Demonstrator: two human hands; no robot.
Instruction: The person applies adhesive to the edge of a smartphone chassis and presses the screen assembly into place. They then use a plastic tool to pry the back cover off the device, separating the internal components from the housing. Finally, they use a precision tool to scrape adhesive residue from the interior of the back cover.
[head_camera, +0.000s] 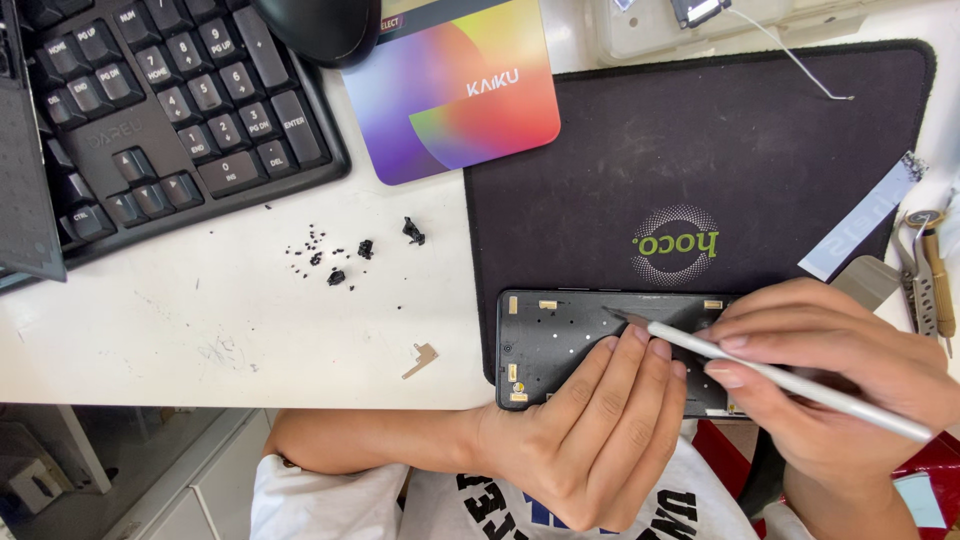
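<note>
Your left hand (590, 440) lies flat, fingers pinning the phone frame (560, 345) on the black mat (690, 150) at the desk's near edge; your right hand (840, 385) pinches the white tool (780, 380) closed. Keep the tip shallow and the frame steady

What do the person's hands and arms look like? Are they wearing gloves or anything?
No gloves. Both the left hand and the right hand are bare, with short, plain fingernails and no rings that show. The left forearm is bare too, coming out of a short white sleeve. The white shirt has big dark block letters printed on the front. No watch or bracelet can be seen.
</note>
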